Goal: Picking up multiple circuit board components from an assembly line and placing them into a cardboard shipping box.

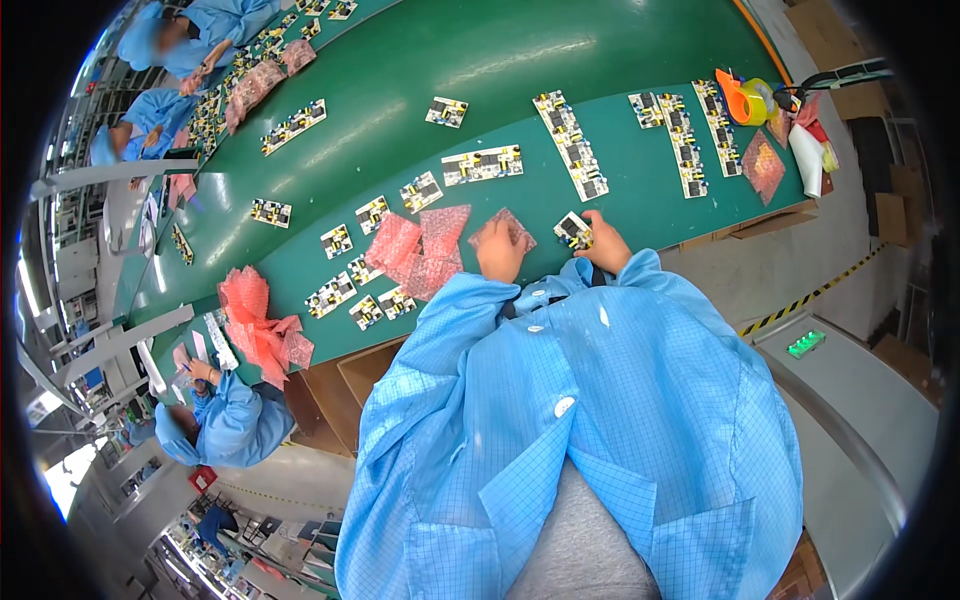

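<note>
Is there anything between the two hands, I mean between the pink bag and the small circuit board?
Nothing visible: the left hand holds the pink bag, the right hand the circuit board, bare green belt between.

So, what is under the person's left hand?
The left hand rests on a pink bubble bag lying on the green table. Its inside is not visible.

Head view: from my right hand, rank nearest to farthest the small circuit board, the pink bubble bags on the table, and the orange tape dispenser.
1. Small circuit board, at the right hand.
2. Pink bubble bags, to the left, past the left hand.
3. Orange tape dispenser, far upper right.
</note>
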`<state>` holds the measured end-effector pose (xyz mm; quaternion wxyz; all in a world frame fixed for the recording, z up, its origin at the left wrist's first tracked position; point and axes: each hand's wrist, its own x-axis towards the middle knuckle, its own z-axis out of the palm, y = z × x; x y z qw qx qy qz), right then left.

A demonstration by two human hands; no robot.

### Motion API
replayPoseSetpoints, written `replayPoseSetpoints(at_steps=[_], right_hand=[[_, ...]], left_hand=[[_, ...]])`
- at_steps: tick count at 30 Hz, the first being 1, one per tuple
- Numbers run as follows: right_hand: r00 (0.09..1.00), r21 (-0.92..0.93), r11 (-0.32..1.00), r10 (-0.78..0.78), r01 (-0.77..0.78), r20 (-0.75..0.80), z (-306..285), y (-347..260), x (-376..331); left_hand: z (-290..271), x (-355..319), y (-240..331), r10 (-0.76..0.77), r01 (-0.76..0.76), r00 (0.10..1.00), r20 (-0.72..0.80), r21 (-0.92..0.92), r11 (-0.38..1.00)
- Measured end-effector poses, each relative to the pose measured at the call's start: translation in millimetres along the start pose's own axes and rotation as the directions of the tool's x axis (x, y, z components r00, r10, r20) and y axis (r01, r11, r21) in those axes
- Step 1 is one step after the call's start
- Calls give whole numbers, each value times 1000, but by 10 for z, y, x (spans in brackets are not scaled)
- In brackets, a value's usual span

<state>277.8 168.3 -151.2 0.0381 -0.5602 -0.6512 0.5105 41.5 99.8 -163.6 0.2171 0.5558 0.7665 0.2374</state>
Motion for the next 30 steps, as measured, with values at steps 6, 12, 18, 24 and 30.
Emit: replayPoseSetpoints(at_steps=[6,12,18,24,30], right_hand=[[962,-124,966,-242,226,-126,5,62,-10],[989,462,881,-45,105,-140,161,319,44],[990,713,701,82,26,-117,146,159,74],[996,656,751,-36,78,-78,163,10,133],[987,592,801,-153,89,59,195,-88,194]], left_hand=[[33,34,-112,97,-95,993,-64,24,995],[53,37,-43,110,-109,994,-23,20,994],[56,30,-35,130,-129,991,-17,20,991],[-26,41,-86,208,-210,978,-33,-176,962],[-65,10,-114,196,-204,979,-60,-242,949]])
